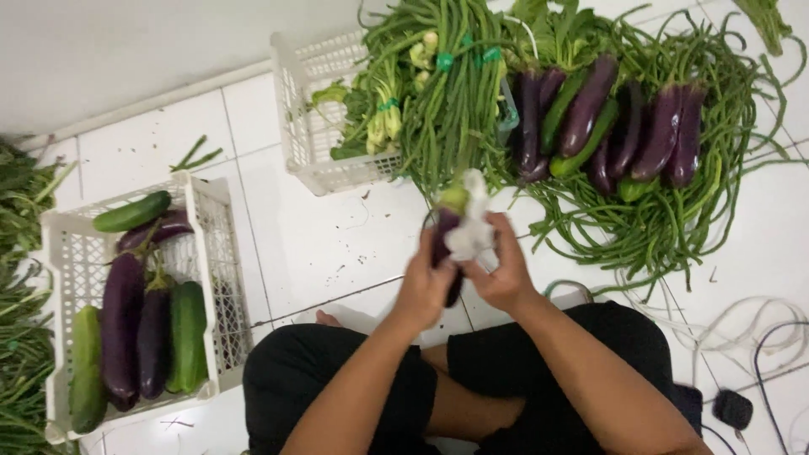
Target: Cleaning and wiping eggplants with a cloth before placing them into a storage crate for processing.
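My left hand (424, 286) grips a dark purple eggplant (444, 229) held upright in front of me, its green stem end pointing up. My right hand (504, 268) presses a white cloth (472, 232) against the eggplant's right side. Both hands meet above my crossed legs in black trousers. Part of the eggplant is hidden behind my fingers and the cloth.
A white crate (63, 244) at left holds eggplants (123, 324) and cucumbers (187, 335). Another white crate (303, 126) ahead carries bundled long beans (451, 93). More eggplants (661, 131) lie on loose long beans at right. Leafy greens (21, 211) are at far left; cables (758, 337) at lower right.
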